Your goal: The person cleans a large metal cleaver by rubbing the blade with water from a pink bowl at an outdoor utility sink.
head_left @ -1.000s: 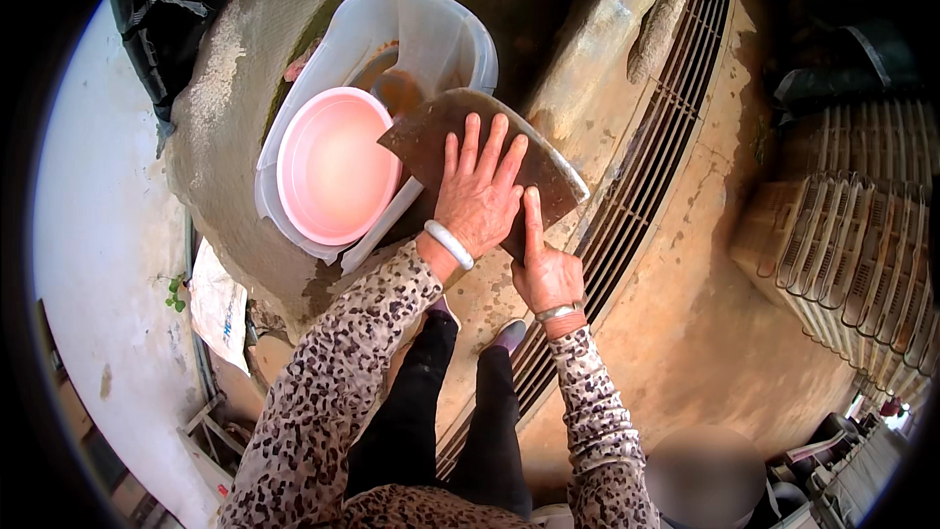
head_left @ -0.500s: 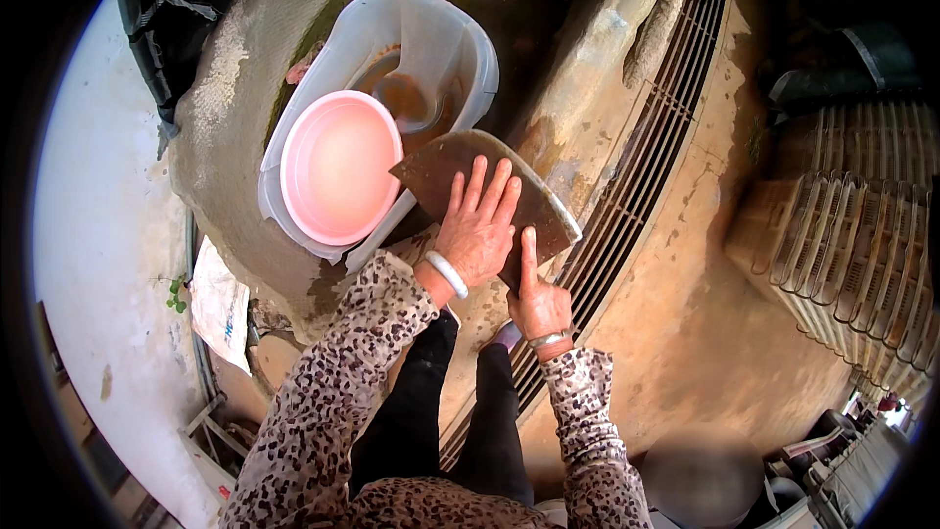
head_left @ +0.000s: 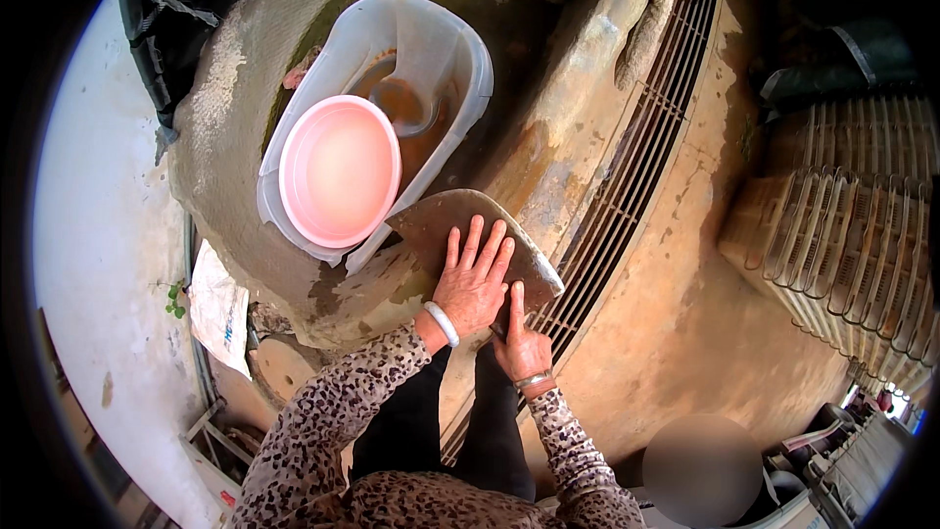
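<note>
A broad, fan-shaped knife (head_left: 438, 222) with a dark blade and a pale, bright edge lies across the view just in front of my body. My left hand (head_left: 475, 279) rests flat on the blade, its fingers outstretched and slightly spread. Round the short handle my right hand (head_left: 524, 345) is closed, with the index finger pointing along it towards the blade. Most of the handle is hidden by that hand. Left of the blade, a pink basin (head_left: 340, 171) sits tilted in the near end of a translucent plastic tub (head_left: 455, 49), which holds brownish water.
The tub stands inside a rough concrete trough (head_left: 230, 98) with a thick wall (head_left: 568, 127) on its right. A slotted drain grate (head_left: 646, 137) runs along that wall. Stacked ribbed crates (head_left: 832, 235) stand at the right. A white sack (head_left: 218, 309) lies at the left.
Both hands and the knife have moved nearer to my body, down in the picture. The blade's right corner has shifted slightly left. The grip looks the same.
</note>
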Tool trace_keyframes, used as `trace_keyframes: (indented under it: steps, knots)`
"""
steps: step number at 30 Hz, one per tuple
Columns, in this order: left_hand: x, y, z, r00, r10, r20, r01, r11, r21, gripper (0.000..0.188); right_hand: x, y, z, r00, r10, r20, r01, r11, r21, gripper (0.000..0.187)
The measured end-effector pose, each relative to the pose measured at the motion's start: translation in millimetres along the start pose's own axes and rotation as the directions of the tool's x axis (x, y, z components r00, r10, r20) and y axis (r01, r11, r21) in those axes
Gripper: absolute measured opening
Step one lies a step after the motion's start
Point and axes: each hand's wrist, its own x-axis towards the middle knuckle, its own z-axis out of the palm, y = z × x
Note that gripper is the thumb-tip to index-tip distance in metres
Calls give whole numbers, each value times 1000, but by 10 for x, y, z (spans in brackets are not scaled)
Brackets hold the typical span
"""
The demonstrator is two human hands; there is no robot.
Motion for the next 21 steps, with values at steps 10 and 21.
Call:
trace_keyframes:
  steps: [10,21]
  knots:
    - [249,-116,-12,999,12,-44,-11,1000,12,69,272,111,-178,996,-66,-64,62,996,-56,112]
    - [1016,-89,-773,981,-12,-196,-13,992,-125,53,928,-46,-1047,979,-117,-167,116,993,-18,101]
